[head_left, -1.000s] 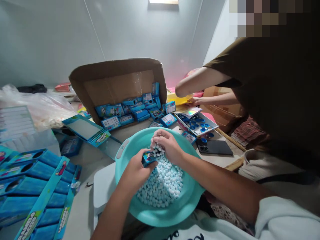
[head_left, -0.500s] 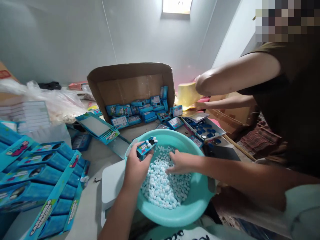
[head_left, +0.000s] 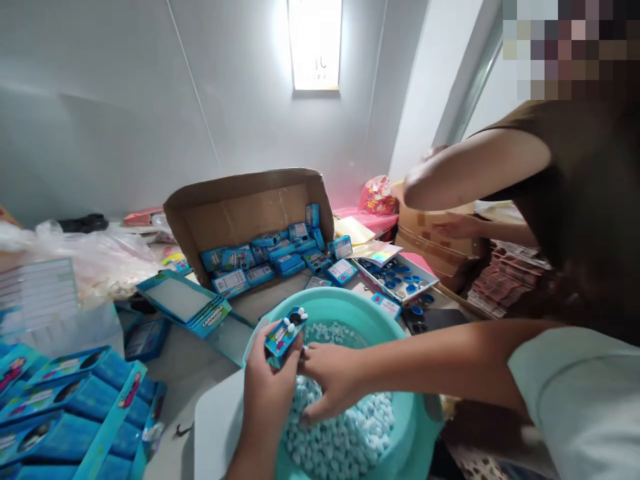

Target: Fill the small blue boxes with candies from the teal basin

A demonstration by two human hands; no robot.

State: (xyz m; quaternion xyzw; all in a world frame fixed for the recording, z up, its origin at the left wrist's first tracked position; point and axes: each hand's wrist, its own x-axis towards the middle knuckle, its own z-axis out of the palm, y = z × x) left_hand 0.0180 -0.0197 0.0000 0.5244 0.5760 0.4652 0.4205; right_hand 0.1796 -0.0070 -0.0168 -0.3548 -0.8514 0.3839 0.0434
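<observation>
My left hand [head_left: 270,380] grips a small blue candy box [head_left: 281,339], tilted over the left side of a turquoise basin [head_left: 417,427]. The box has a dark round opening in its printed face, with a few white candies lying around it. Many pale blue and white candies [head_left: 350,437] lie loose in the basin. Over them, close to the box, is my right hand [head_left: 336,373], its thumb apart from the fingers. The fingertips are partly hidden near the box, and no candy shows in that hand.
Behind the basin a cardboard carton [head_left: 240,217] on its side holds several blue boxes. A display tray [head_left: 95,407] of blue boxes stands at left. A tray with blue round pieces [head_left: 400,277] lies at right. A co-worker's arm [head_left: 480,167] reaches in from the right.
My right hand has moved left across the candies, closer to the box. My left hand still holds the box. The view has tilted up, and the co-worker's hands no longer show the yellow sheet.
</observation>
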